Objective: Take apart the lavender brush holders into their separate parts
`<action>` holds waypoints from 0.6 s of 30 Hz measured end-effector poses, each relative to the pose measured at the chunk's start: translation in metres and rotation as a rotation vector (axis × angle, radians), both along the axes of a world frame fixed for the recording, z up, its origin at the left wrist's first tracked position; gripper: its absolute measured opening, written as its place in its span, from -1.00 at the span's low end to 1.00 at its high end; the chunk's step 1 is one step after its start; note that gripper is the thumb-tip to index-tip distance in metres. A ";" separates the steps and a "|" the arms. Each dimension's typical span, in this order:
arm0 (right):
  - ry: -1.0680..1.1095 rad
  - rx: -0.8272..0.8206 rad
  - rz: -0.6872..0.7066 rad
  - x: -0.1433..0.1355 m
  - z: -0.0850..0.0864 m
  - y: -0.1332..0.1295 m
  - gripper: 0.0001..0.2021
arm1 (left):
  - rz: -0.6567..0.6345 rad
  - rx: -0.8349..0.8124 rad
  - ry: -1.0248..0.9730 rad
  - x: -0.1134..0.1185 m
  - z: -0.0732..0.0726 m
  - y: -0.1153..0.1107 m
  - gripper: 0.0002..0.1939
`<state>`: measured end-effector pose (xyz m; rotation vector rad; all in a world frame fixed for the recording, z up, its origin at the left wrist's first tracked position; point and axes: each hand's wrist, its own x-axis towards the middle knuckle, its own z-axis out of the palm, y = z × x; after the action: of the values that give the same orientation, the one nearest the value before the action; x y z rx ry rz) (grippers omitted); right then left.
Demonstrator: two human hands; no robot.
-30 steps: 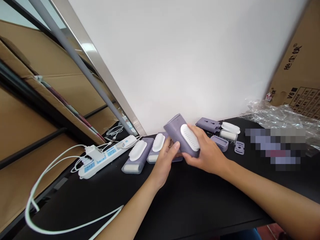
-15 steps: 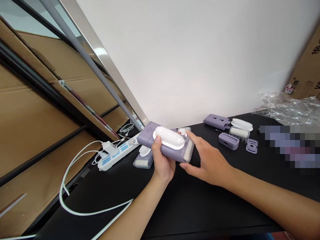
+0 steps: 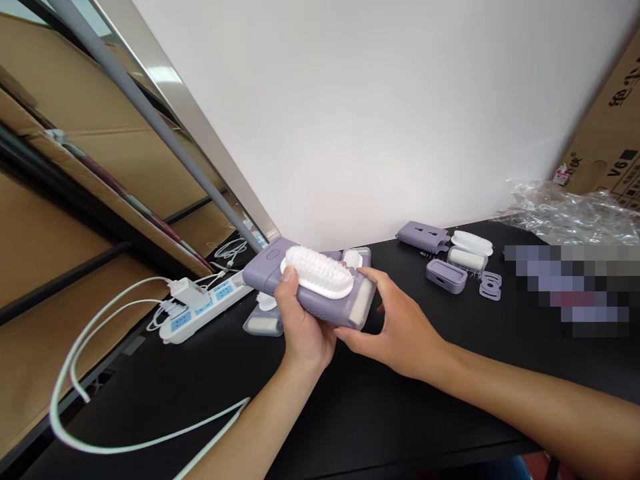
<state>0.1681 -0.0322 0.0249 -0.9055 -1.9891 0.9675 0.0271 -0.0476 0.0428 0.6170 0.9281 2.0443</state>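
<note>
The left hand (image 3: 305, 333) is closed around the purple case (image 3: 320, 308), its thumb pressed on top beside the white bristle brush (image 3: 319, 272) and its palm underneath. The right hand (image 3: 405, 327) is curved, thumb and forefinger parted around the clear end of the case, where a pale roller (image 3: 361, 301) shows; whether it grips or only touches there, I cannot tell. The case is held above the black surface (image 3: 400, 413), toward its far edge, slanting with the clear end nearer the right hand. Partly hidden behind and below it are two similar units: the left unit (image 3: 263, 325), lying on the surface, and the rear unit (image 3: 357, 259), by the far edge. Near the far left corner, a power strip (image 3: 205, 308) lies at a slant along the left edge with a white adapter (image 3: 189, 292) plugged in; a white cable (image 3: 56, 400) loops out past that edge. Right of the hands, toward the far edge, is a group of loose parts: a perforated purple shell (image 3: 424, 237), a white oval brush (image 3: 471, 243), a loose roller (image 3: 467, 259), a purple frame (image 3: 447, 276) and a flat purple bracket (image 3: 491, 286). Clear plastic wrap (image 3: 575, 213) is crumpled at the far right, in front of a cardboard box (image 3: 600, 147); a blurred patch hides what lies nearer.
</note>
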 end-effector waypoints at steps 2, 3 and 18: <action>0.004 -0.030 0.001 0.003 0.000 0.000 -0.20 | 0.075 0.015 -0.021 -0.010 0.009 0.004 -0.52; -0.005 -0.041 0.005 0.004 0.000 0.001 -0.22 | 0.119 0.044 -0.045 -0.017 0.015 0.007 -0.60; -0.505 0.430 -0.248 0.044 -0.003 0.087 -0.41 | 0.049 0.025 -0.181 -0.028 0.024 0.014 -0.71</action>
<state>0.2116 0.0550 0.0221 -1.1851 -2.2971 0.1578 -0.0010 -0.0335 0.0665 0.4176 0.8197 2.1181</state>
